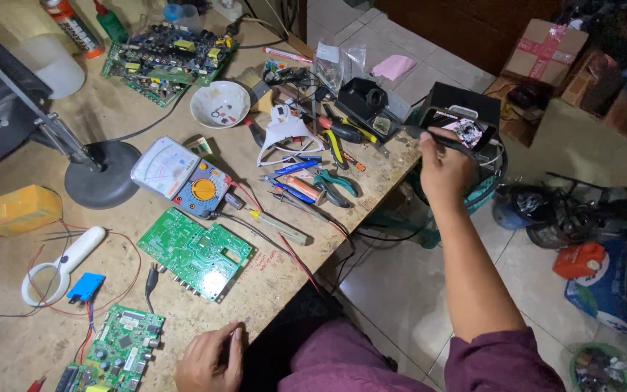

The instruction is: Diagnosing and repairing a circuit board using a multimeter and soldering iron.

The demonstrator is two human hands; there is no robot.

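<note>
Right hand [444, 168], extended far right, fingers pinching a thin dark tool [450, 141] beside a black box [466, 101]; left hand [210, 359], fingers together, rests flat on the scuffed wooden workbench [284, 272] near a green circuit board [196, 252].

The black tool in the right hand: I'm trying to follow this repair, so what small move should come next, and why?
Probably draw the right hand back toward the workbench. It grips a thin black tool at full reach over a black box past the bench edge, its tip near a small part there. The left hand rests flat on the bench edge, and the green circuit board lies near it.
</note>
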